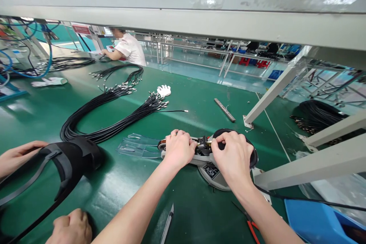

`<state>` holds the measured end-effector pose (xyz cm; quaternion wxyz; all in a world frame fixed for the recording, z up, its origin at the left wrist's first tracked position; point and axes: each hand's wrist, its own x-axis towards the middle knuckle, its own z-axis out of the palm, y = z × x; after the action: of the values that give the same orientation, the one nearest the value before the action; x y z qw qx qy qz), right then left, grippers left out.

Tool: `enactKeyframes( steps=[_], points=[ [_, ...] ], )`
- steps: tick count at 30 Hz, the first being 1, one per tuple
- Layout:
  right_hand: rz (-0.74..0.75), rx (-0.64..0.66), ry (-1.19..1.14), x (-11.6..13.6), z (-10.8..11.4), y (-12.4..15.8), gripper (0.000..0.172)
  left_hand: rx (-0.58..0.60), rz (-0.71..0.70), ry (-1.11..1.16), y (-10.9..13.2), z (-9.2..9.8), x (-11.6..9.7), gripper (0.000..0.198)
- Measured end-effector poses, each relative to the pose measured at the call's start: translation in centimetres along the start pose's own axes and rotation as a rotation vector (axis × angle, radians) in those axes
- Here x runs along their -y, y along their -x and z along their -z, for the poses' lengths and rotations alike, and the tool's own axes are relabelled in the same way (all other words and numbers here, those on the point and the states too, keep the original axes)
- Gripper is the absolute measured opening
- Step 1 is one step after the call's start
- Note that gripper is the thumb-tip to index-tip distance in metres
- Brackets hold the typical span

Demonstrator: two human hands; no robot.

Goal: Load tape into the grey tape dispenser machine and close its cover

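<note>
A grey bench device [197, 159] with a round base stands on the green table in front of me. My left hand [180, 146] lies over its left part, fingers curled and closed. My right hand [233, 156] is over the right part, beside a black disc [253, 158], with thumb and forefinger pinched close to the device's middle. A small yellowish piece shows between the two hands. What the fingertips hold is too small or hidden to make out. Clear plastic strips [140, 146] lie left of the device.
Bundled black cables [85, 122] lie beyond my left hand. A knife [168, 223] and red-handled tool [253, 230] are near me. Another person's hands [70, 227] are beside a black strapped headset [77, 156]. A metal post [274, 87] and blue bin [317, 219] stand right.
</note>
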<state>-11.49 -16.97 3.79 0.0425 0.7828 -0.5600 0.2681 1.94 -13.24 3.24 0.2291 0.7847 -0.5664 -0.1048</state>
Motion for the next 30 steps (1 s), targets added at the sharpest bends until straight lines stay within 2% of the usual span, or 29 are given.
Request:
enactKeyframes(
  steps=[6,11,15,18,21,24,26,30],
  points=[
    [-0.012,-0.053,0.036,0.2,-0.1,-0.1,0.010,0.018,-0.002,-0.012,0.0,0.3,-0.1,0.021],
    [-0.082,-0.032,0.039,-1.2,0.6,-0.5,0.006,0.023,-0.004,-0.007,0.1,0.3,-0.1,0.022],
    [0.016,-0.061,-0.059,-2.0,1.8,0.2,0.005,0.025,-0.004,-0.011,0.1,0.3,-0.1,0.022],
    [0.156,-0.019,-0.088,-1.7,2.1,1.1,0.016,0.025,0.002,-0.020,0.0,0.3,-0.1,0.021],
    [0.231,0.027,-0.025,-1.3,1.8,1.6,0.024,0.025,0.010,-0.024,-0.1,0.3,-0.2,0.020],
    [0.250,0.020,0.006,-1.2,1.6,1.8,0.026,0.020,0.037,-0.015,-0.1,0.4,-0.3,0.019],
    [0.238,0.010,-0.021,-1.4,1.7,1.8,0.024,0.005,0.049,-0.003,0.0,0.6,-0.1,0.027],
    [0.165,-0.004,-0.102,-2.7,2.5,2.9,0.018,-0.111,0.054,-0.021,0.4,2.2,1.8,0.033]
  ],
)
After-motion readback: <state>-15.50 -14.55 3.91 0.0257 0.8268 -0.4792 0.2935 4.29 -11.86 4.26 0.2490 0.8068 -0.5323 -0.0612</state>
